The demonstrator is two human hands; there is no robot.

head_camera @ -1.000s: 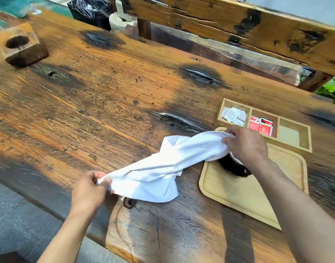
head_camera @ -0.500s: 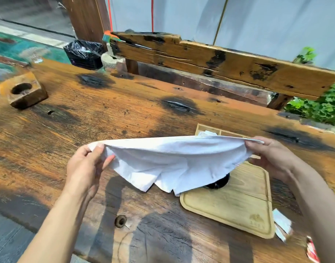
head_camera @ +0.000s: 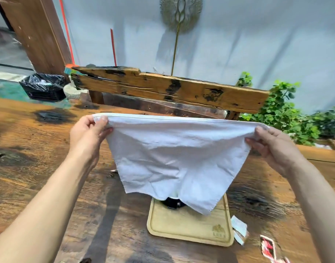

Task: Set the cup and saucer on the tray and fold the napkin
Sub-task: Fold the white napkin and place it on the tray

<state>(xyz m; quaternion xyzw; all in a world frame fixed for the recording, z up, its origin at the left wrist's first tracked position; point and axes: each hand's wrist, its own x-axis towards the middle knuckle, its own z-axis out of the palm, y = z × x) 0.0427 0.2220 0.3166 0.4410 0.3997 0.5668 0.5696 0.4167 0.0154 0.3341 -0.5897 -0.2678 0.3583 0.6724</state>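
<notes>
Two hands had the white napkin (head_camera: 174, 158) up over the tray (head_camera: 189, 226): left hand (head_camera: 88, 133) and right hand (head_camera: 273, 147) each pinched a top corner. Looked light and floppy, so corners seemed the best grip.

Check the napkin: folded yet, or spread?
Spread: the napkin hangs open, left hand and right hand pinching its top corners.

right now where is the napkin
In the head view the napkin hangs mid-frame above the table, its top corners pinched by the left hand and right hand, draping over the tray.
</notes>
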